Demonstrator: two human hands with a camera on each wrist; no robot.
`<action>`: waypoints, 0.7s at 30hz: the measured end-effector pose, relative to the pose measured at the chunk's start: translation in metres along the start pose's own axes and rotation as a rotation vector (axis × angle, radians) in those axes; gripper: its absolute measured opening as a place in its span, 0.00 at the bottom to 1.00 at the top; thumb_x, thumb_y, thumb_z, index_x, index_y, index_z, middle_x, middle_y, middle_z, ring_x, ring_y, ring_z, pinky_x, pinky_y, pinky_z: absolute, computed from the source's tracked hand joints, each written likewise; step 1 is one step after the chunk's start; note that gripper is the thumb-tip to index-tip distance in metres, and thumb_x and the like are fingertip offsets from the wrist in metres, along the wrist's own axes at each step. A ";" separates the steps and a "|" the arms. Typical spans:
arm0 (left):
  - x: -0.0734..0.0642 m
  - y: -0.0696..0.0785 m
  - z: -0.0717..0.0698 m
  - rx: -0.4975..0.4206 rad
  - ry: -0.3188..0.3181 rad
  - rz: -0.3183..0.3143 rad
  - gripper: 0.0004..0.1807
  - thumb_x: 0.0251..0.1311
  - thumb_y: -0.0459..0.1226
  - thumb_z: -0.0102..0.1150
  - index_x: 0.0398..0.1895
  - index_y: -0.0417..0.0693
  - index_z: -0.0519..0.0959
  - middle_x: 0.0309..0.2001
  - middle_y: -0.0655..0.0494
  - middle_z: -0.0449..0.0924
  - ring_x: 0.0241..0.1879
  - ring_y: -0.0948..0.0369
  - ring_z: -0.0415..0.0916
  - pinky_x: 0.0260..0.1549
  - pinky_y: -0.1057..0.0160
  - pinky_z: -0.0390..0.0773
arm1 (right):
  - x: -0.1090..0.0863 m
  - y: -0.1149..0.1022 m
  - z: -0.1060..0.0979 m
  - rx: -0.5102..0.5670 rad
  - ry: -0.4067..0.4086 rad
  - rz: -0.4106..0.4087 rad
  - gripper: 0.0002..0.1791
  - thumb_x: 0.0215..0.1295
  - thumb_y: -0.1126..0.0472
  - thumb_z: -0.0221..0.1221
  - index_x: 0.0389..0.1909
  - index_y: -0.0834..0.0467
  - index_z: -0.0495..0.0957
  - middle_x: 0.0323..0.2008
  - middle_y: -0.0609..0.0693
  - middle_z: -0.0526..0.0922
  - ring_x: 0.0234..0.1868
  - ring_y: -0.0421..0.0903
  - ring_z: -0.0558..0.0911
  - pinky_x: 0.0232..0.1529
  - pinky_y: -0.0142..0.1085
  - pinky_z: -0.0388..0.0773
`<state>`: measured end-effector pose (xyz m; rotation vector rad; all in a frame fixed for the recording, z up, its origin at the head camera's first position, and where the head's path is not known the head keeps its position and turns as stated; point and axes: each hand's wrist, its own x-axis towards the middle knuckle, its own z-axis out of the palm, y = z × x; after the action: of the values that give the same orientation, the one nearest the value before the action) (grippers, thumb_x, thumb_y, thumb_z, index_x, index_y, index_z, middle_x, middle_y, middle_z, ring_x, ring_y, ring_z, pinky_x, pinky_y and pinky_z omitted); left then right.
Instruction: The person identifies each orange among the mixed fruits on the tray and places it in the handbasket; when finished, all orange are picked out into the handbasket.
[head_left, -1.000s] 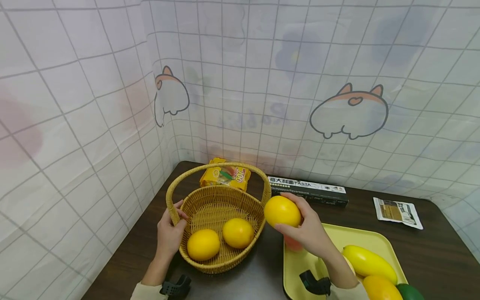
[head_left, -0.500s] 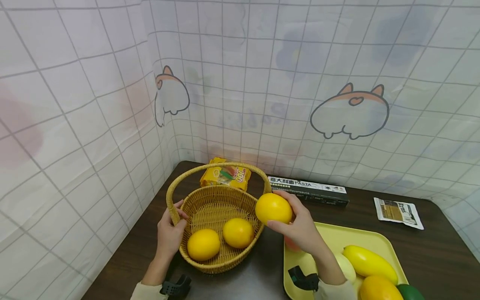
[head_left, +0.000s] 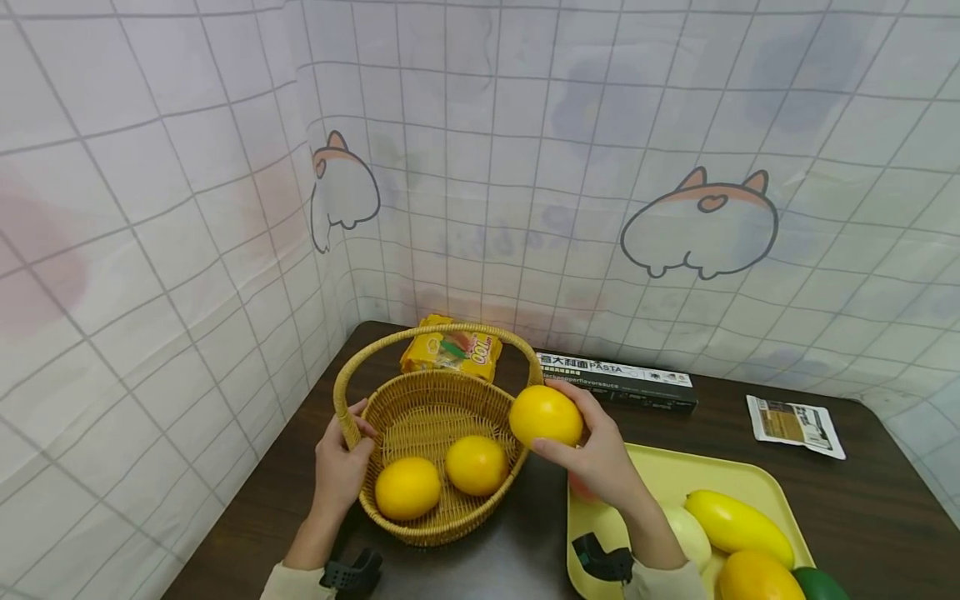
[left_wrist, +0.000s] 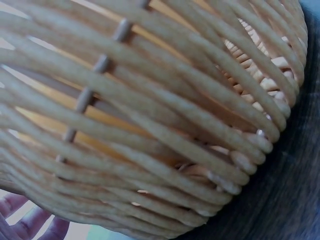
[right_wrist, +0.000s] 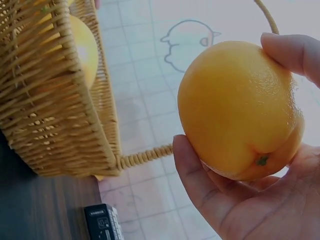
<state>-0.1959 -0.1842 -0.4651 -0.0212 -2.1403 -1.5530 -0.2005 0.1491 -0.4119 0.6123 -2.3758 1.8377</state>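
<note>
"Which large things did we have around the hands?"

"We had the dark table [head_left: 240, 533] below both of them. On it we saw the yellow tray [head_left: 697, 471], under and to the right of the right hand [head_left: 600, 454]. The wicker basket [head_left: 431, 417] stood between the hands, and its handle [head_left: 461, 328] made an arch from the left hand [head_left: 339, 467] toward the right one."

"And how did we find the hands themselves?"

"We saw the left one gripping the basket's side, at the foot of the handle. The right one had thumb and fingers curved about an orange-yellow fruit [head_left: 546, 417]."

"Where exactly did we see this fruit?"

"Leftward of the right palm, beside the handle's other foot. Whether it touched the handle, we could not tell. From the left hand it lay across the basket's mouth, beyond two similar fruits [head_left: 408, 488] inside. It was almost round, so we found no clear long axis; its small green stem mark [right_wrist: 261, 160] faced near the right palm."
</note>
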 end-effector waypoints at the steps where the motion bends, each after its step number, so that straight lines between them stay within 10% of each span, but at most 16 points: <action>1: 0.000 0.000 0.000 0.000 0.001 0.001 0.05 0.55 0.19 0.52 0.32 0.32 0.76 0.60 0.35 0.74 0.62 0.41 0.69 0.41 0.64 0.64 | 0.000 0.000 0.001 0.002 -0.004 0.000 0.39 0.55 0.60 0.69 0.68 0.46 0.66 0.61 0.46 0.70 0.50 0.54 0.76 0.46 0.45 0.78; 21: 0.000 -0.001 0.000 -0.014 -0.002 -0.010 0.05 0.55 0.19 0.52 0.32 0.32 0.76 0.60 0.36 0.74 0.62 0.41 0.69 0.41 0.62 0.63 | 0.000 0.002 0.054 0.035 -0.179 0.017 0.37 0.54 0.58 0.70 0.66 0.45 0.68 0.60 0.46 0.72 0.49 0.50 0.78 0.47 0.42 0.77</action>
<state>-0.1961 -0.1849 -0.4655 -0.0171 -2.1336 -1.5746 -0.1918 0.0989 -0.4285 0.7945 -2.4694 1.9109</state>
